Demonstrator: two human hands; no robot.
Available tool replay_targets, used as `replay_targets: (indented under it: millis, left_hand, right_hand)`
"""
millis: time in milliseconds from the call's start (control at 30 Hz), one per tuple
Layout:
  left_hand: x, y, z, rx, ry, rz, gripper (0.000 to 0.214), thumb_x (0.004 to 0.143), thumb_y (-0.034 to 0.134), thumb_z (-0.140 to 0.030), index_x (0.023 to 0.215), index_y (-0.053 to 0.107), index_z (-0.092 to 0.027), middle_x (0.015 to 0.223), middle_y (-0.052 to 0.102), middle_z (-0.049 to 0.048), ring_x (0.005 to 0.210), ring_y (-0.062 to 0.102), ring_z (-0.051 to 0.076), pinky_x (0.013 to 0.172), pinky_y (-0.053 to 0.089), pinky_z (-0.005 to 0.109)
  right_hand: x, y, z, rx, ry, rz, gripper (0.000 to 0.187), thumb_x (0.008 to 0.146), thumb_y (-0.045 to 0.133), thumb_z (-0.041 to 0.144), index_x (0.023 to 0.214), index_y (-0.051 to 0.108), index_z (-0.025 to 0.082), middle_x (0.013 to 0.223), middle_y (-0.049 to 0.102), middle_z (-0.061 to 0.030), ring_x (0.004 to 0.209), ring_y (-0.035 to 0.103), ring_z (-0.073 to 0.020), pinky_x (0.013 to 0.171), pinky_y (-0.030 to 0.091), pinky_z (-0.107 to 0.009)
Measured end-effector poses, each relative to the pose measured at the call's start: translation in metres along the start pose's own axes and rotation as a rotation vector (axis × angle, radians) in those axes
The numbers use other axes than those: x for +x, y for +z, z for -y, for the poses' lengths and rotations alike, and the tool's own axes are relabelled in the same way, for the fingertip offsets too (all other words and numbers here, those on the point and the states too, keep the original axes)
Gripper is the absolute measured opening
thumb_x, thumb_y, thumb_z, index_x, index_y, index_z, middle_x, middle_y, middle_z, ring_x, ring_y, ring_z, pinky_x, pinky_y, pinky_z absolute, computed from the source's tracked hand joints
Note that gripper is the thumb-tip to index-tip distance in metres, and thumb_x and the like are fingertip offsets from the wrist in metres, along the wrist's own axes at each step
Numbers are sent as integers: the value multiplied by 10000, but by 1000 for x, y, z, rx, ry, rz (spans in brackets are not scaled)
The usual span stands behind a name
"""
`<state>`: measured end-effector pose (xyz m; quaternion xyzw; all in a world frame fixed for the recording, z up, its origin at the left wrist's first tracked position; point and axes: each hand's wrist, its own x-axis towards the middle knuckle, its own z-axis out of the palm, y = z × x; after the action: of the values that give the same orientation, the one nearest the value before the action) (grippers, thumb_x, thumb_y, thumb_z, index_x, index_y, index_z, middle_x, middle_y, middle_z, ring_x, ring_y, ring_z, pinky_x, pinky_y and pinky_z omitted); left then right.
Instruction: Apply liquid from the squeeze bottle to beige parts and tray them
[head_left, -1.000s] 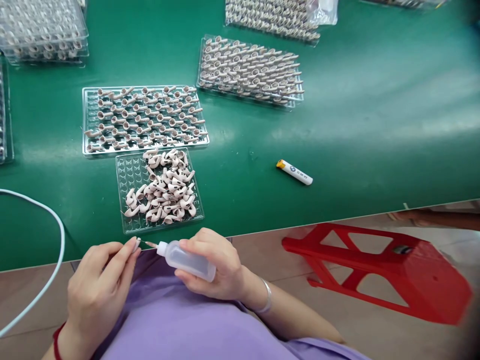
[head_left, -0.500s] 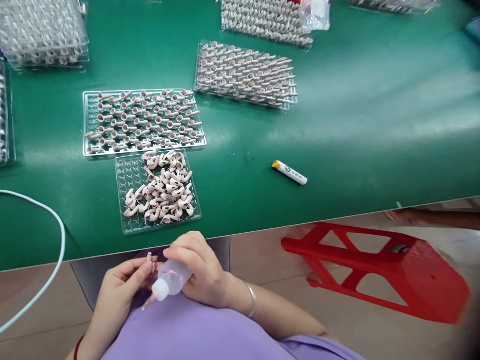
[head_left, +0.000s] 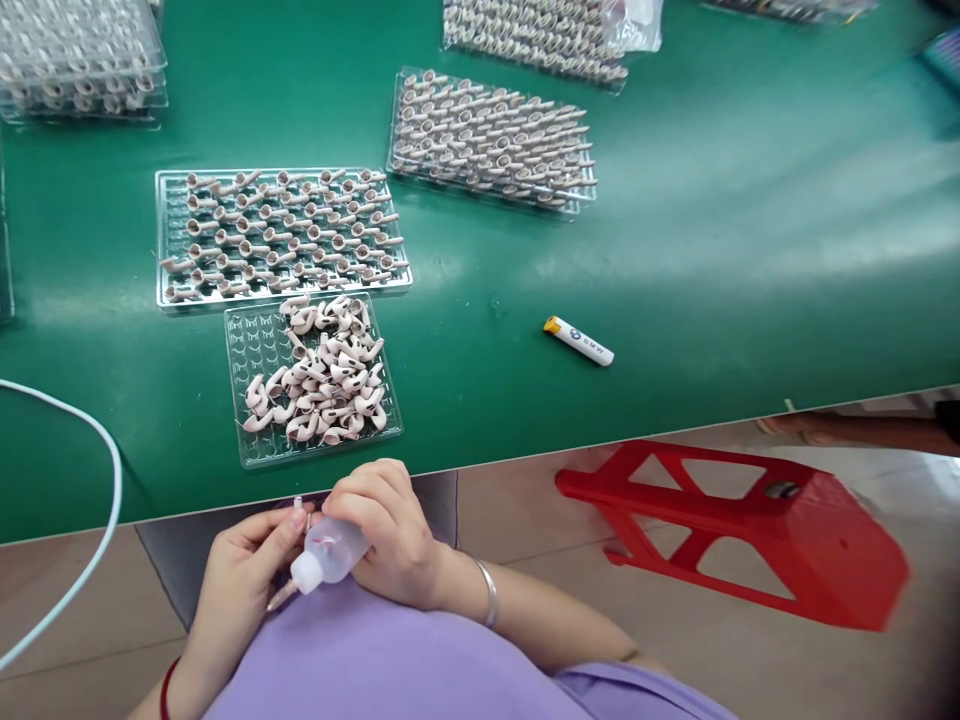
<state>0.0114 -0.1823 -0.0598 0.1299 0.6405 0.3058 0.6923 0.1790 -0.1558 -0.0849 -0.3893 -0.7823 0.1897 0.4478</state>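
Below the table's front edge, my left hand [head_left: 251, 555] is closed with thumb and fingers pinching a small white earbud shell [head_left: 298, 504], its stem end pointing up. My right hand [head_left: 394, 535] wraps round a translucent squeeze bottle [head_left: 334, 550] with a white cap, its thin tip pointing down and left, away from the shell. The right fingertips come close to the left ones; whether they touch the shell is hidden. Just beyond the hands, a clear tray [head_left: 251, 450] holds a loose heap of white earbud shells [head_left: 337, 385].
Behind it lies a tray [head_left: 172, 205] of shells in rows, with another filled tray [head_left: 491, 140] further right. Stacked trays [head_left: 82, 60] stand at the back left. A white lighter [head_left: 579, 341] lies on the green table [head_left: 712, 250]. A cable [head_left: 112, 480] hangs at left; a red stool [head_left: 750, 530] is at right.
The bottle and my right hand have shifted slightly left, the bottle's tip swinging a little up and left. My left hand keeps its pinch on the shell. The view has moved slightly.
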Motion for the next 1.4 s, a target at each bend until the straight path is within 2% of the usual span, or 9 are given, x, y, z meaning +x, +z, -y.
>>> replay_targets:
  millis: [133, 400, 600, 767, 867, 967, 1167, 1300, 1400]
  left_hand:
    - [-2, 2, -3, 11, -9, 13, 441, 582, 844, -519, 820, 796, -151, 543, 621, 15, 488, 516, 118, 443, 420, 211]
    - [-11, 10, -12, 49, 51, -48, 362, 626, 821, -474, 810, 797, -164, 599, 658, 21, 518, 506, 119, 432, 380, 201]
    - [-7, 13, -20, -7, -14, -18, 444, 465, 874, -517, 703, 792, -152, 537, 650, 32, 450, 461, 100, 397, 344, 198]
    - [-7, 17, -26, -91, -46, -5, 398, 421, 913, -454, 666, 793, -164, 584, 678, 39, 485, 485, 90, 434, 369, 182]
    - [-8, 15, -25, -90, -26, 30, 366, 450, 913, -447, 666, 795, -176, 556, 659, 23, 472, 470, 83, 447, 388, 190]
    - [-11, 9, -21, -51, 33, 88, 308, 536, 888, -452, 679, 797, -195, 553, 652, 20, 528, 532, 117, 513, 447, 216]
    - [-20, 1, -17, 180, 248, 203, 245, 769, 741, -442, 783, 814, -209, 677, 698, 56, 654, 587, 165, 639, 482, 263]
    - [-22, 1, -21, 319, 325, 291, 252, 815, 689, -437, 824, 820, -222, 653, 680, 59, 626, 562, 168, 613, 470, 269]
    - [-25, 4, -24, 341, 331, 266, 235, 810, 688, -416, 808, 820, -222, 646, 672, 55, 638, 549, 166, 604, 447, 254]
  right_hand:
    - [0, 0, 1, -8, 5, -2, 160, 850, 565, 105, 977, 576, 202, 841, 685, -49, 779, 585, -198, 719, 453, -356]
    - [2, 0, 4, -2, 7, 3, 150, 844, 564, 103, 960, 567, 197, 822, 690, -39, 764, 581, -187, 721, 423, -355]
    - [2, 0, 4, -9, 12, 2, 165, 837, 560, 114, 970, 565, 212, 830, 689, -24, 769, 593, -183, 728, 411, -352]
    - [3, 0, 5, -15, 13, -1, 166, 835, 551, 105, 962, 562, 212, 822, 687, -27, 761, 597, -184, 724, 410, -353]
    - [5, 0, 4, 2, -2, -5, 162, 843, 550, 101, 967, 562, 205, 814, 699, -29, 749, 614, -182, 724, 425, -356]
    - [8, -5, 2, 137, 28, -30, 184, 838, 621, 127, 998, 562, 194, 827, 716, -42, 747, 655, -175, 709, 474, -336]
    - [12, -21, 6, 538, 298, 33, 315, 774, 755, 210, 1029, 570, 225, 909, 731, -52, 782, 703, -160, 693, 571, -277]
    - [12, -23, 10, 632, 340, 41, 320, 757, 762, 203, 995, 548, 215, 839, 731, -35, 700, 701, -142, 630, 567, -243]
    - [11, -22, 11, 688, 372, 46, 344, 742, 765, 180, 993, 533, 215, 822, 729, -29, 673, 696, -138, 606, 562, -234]
